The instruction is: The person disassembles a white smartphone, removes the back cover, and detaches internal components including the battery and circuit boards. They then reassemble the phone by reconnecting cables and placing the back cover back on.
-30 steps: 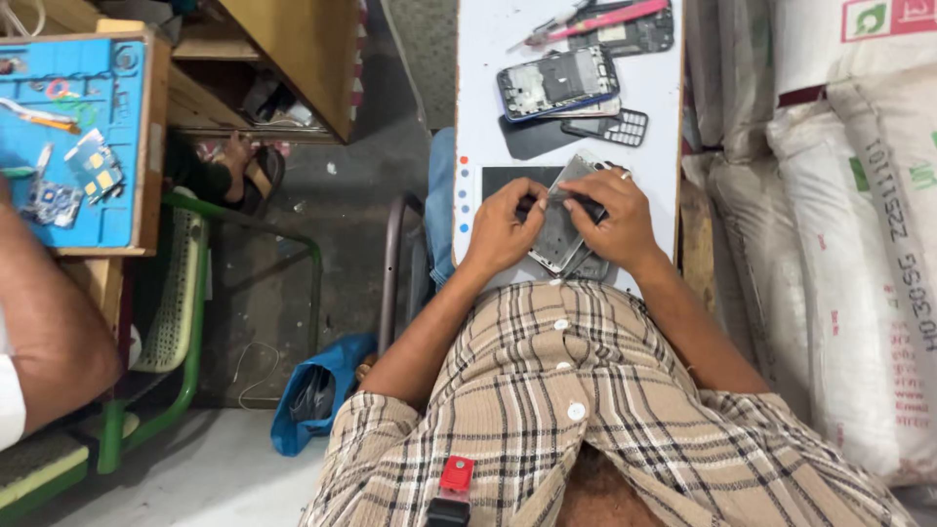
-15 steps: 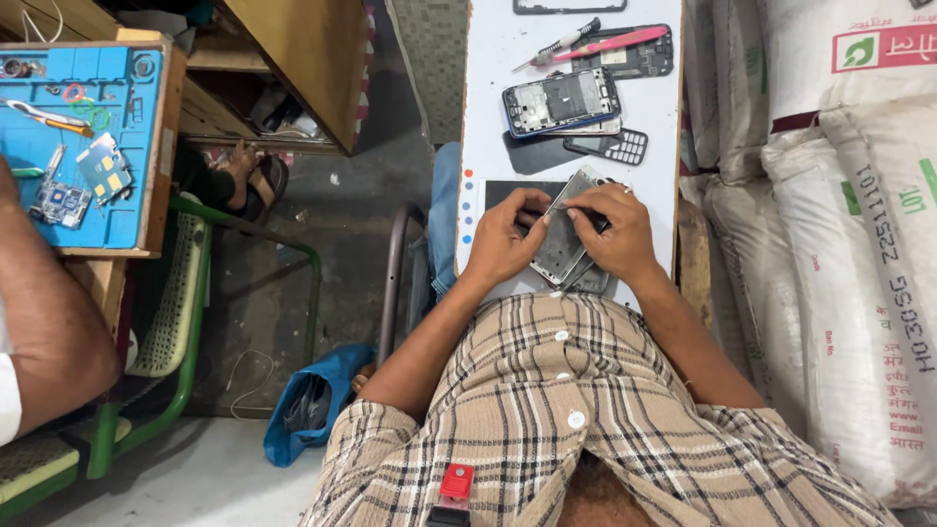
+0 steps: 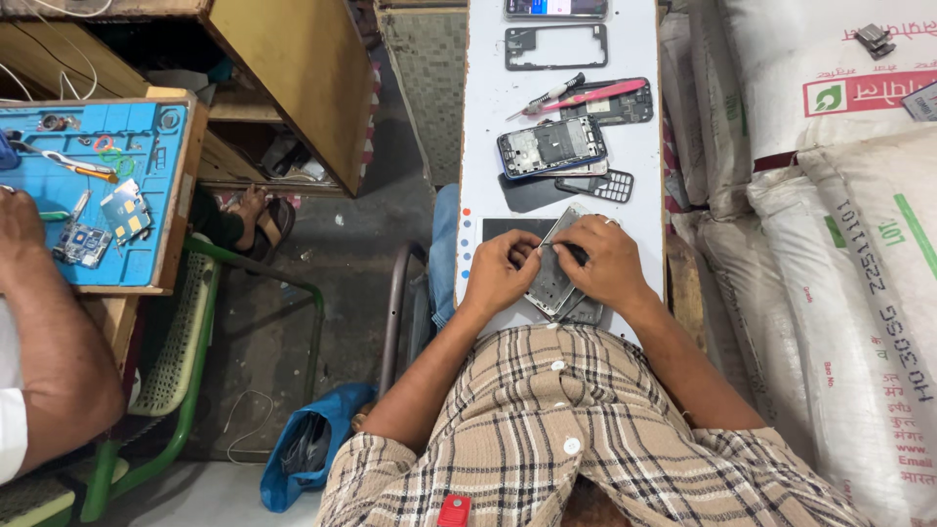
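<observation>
Both my hands grip an opened grey phone body [image 3: 552,276] over the near end of a narrow white board [image 3: 488,117]. My left hand [image 3: 500,273] clasps its left edge with thumb and fingers bent onto it. My right hand [image 3: 605,262] covers its right side and presses on the top. A second grey part [image 3: 584,312] lies just under the phone body. A dark flat panel [image 3: 500,227] sits on the board beside my left hand.
Farther up the board lie an opened blue-edged phone [image 3: 551,146], a keypad piece [image 3: 597,185], a phone frame [image 3: 556,46] and a pink-handled tool [image 3: 576,98]. White sacks [image 3: 839,244] stand on the right. At left another person's arm [image 3: 44,342] rests by a blue work mat [image 3: 98,195].
The view has shifted so that more of the board's far end shows. My hands stay on the grey phone body, with the fingers slightly rearranged.
</observation>
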